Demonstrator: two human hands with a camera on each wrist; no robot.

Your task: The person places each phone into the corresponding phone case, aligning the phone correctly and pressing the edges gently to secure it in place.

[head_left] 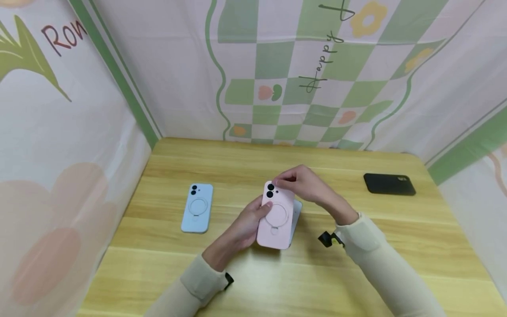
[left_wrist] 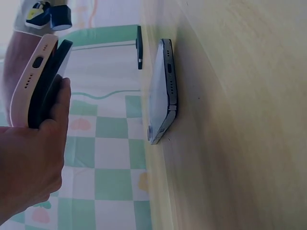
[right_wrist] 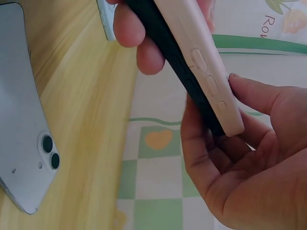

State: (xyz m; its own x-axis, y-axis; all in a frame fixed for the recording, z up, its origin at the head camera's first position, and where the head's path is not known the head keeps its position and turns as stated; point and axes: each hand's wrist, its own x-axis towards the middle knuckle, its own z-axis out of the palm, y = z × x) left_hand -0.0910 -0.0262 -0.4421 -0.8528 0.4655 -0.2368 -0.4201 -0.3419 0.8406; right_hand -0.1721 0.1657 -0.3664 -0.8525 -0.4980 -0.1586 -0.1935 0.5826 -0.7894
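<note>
Above the middle of the table, my left hand (head_left: 249,220) grips a pink phone case (head_left: 277,237) with a ring and fold-out tab on its back, the thumb across it. Against its inner side lies a dark phone case (right_wrist: 156,28), seen in both wrist views; the two sit flat together, slightly offset at the edges. The right hand (head_left: 304,182) pinches their top end, thumb on the pink side and fingers behind the dark one. Beneath them a white phone (right_wrist: 24,100) lies back up on the table, mostly hidden in the head view.
To the left on the wooden table (head_left: 158,273) lies a light blue phone case (head_left: 196,223) with a ring on its back. A black phone case (head_left: 386,185) lies at the far right. Patterned cloth (head_left: 178,79) hangs around the back and sides.
</note>
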